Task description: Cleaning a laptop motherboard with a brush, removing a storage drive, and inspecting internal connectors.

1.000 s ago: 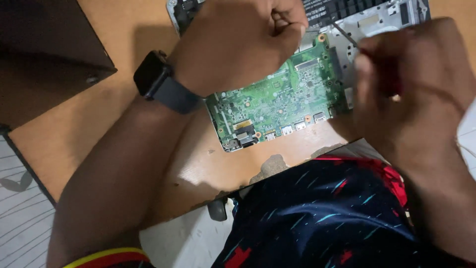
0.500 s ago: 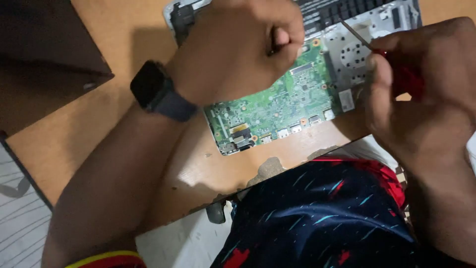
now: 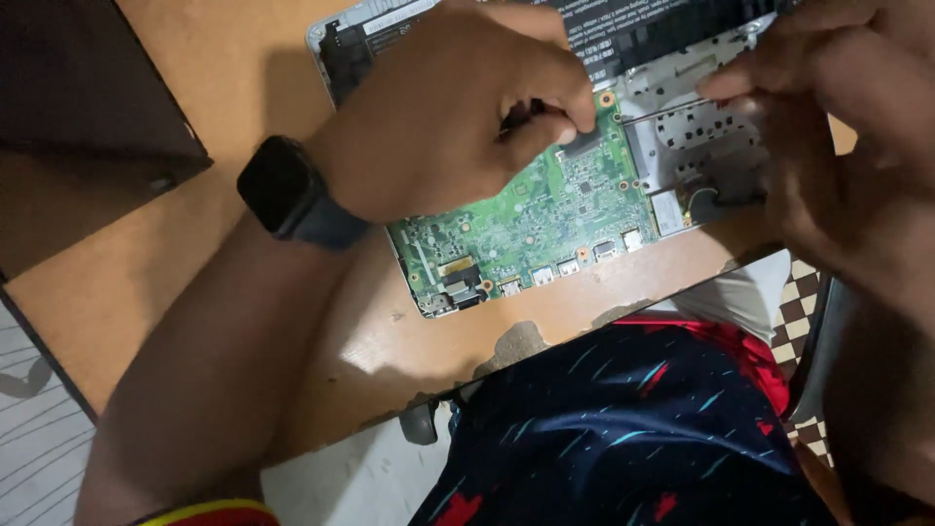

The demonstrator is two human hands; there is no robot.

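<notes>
An opened laptop base (image 3: pixel 687 146) lies on a wooden table, with its green circuit board (image 3: pixel 545 219) bare and a black battery (image 3: pixel 643 39) at the far edge. My left hand (image 3: pixel 448 117), with a black watch (image 3: pixel 282 190) on the wrist, rests over the board's upper left. Its thumb and forefinger pinch a small dark part (image 3: pixel 539 109) at the board's top edge. My right hand (image 3: pixel 838 146) is closed on a screwdriver. Its thin metal shaft (image 3: pixel 662 110) points left at the board's upper right corner, and the handle is hidden in my fingers.
The orange-brown table (image 3: pixel 195 282) has a chipped near edge. A dark flat object (image 3: pixel 88 88) lies at the back left. My lap in dark patterned cloth (image 3: pixel 633 429) sits under the table edge. A checkered floor (image 3: pixel 804 292) shows at the right.
The view has shifted, so the board sits lower in frame. My right hand has turned: the red handle is now hidden and the shaft lies nearly level toward the board. My left hand keeps pinching.
</notes>
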